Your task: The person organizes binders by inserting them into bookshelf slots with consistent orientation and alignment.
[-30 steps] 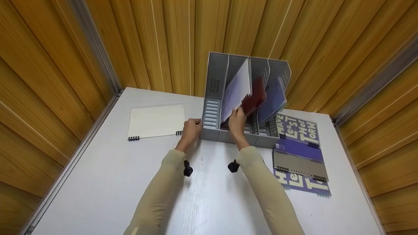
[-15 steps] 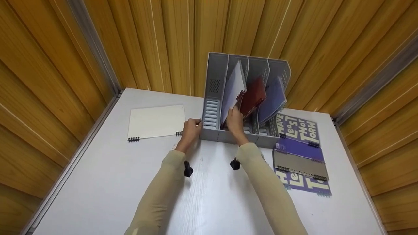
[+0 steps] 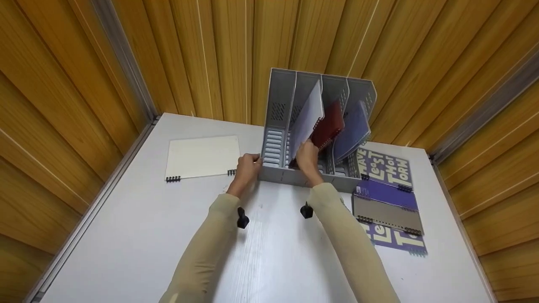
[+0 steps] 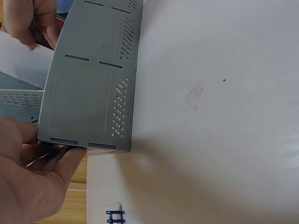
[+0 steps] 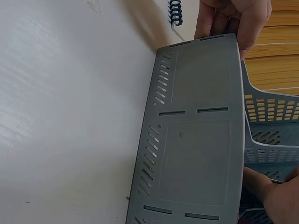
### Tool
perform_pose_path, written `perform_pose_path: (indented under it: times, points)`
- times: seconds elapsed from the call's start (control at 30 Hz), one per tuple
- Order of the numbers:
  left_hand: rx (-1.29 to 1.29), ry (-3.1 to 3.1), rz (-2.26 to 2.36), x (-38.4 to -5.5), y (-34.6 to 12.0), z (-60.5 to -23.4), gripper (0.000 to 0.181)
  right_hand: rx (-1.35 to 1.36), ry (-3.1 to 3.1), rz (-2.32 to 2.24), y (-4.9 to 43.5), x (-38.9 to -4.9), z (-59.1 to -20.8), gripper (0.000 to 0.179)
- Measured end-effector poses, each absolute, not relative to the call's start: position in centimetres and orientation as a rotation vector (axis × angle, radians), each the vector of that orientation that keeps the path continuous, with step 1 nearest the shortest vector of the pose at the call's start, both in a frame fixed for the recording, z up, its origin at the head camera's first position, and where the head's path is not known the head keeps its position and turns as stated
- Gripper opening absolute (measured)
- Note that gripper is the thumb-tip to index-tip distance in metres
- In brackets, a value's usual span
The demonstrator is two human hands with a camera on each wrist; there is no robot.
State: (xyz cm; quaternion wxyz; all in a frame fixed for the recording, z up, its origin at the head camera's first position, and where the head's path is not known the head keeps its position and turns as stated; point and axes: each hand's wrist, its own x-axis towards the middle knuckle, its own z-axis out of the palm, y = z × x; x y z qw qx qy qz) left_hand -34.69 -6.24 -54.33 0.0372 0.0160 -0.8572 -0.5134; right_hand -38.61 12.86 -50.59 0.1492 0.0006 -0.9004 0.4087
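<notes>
A grey desktop file organizer [image 3: 290,176] with upright dividers stands at the back of the white table. My left hand [image 3: 247,169] grips its front left corner; in the left wrist view the thumb and fingers [image 4: 70,163] lie on either side of the wall. With my right hand [image 3: 308,159] I hold the lower front edge of a pale spiral notebook [image 3: 306,115], which stands upright in the second slot from the left. A dark red spiral notebook [image 3: 330,126] leans in the third slot and a blue one [image 3: 353,130] in the rightmost. The right fingertips are partly hidden inside the slot.
Left of the organizer lies a cream notebook [image 3: 203,158] with black rings. To its right, several notebooks overlap in a column: a lettered one [image 3: 387,166], a purple one [image 3: 389,193], a grey-brown one [image 3: 387,212] and another lettered one. Wood-patterned walls [image 3: 227,54] surround the table.
The pale notebook first shifted left, then moved back right with my right hand, baring part of the slot's slatted floor. My left hand stays on the organizer's corner.
</notes>
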Motion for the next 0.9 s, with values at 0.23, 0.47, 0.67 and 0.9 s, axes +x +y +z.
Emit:
perform_pose_path:
  times: [0.23, 0.47, 0.67, 0.9]
  points:
    - [0.052, -2.635, -1.597, -34.7, -6.1, -54.3, 0.032, -0.036, -2.564, 1.164, 12.7, -38.6, -50.8, 0.025]
    - [0.053, -2.641, -1.589, -34.8, -6.0, -54.4, 0.03, -0.028, -2.573, 1.223, 13.1, -38.3, -50.6, 0.018]
    - [0.039, -2.621, -1.613, -34.8, -6.2, -54.5, 0.029, -0.044, -2.639, 1.284, 13.4, -37.2, -50.3, 0.027]
    - [0.0, -2.625, -1.578, -34.7, -6.3, -54.4, 0.031, -0.105, -2.644, 1.497, 14.3, -35.3, -50.0, 0.053]
